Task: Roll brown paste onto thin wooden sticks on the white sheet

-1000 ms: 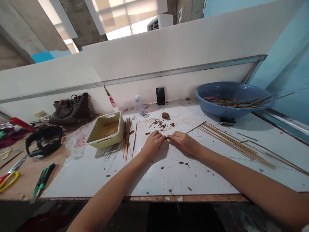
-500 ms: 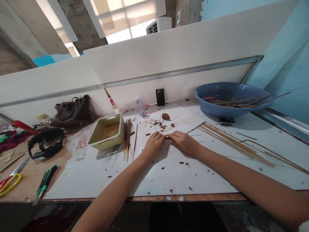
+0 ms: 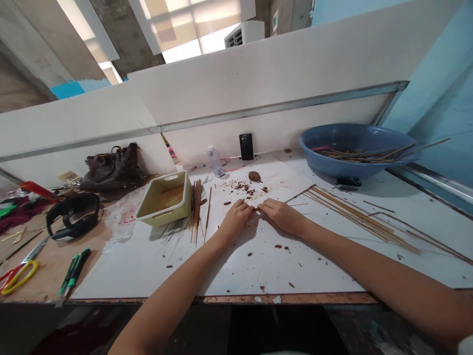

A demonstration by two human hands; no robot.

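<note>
White work board (image 3: 140, 268) below pale partition (image 3: 258, 79), strewn with brown crumbs (image 3: 240, 186), left hand (image 3: 234, 222) and right hand (image 3: 283, 217) together, fingertips (image 3: 252, 209) meeting.

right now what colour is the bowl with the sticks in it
The bowl is plain mid blue, shown best in the head view.

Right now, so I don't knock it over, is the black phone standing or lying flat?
Standing: the black phone stands on end against the white panel, its flat side facing the camera.
</note>
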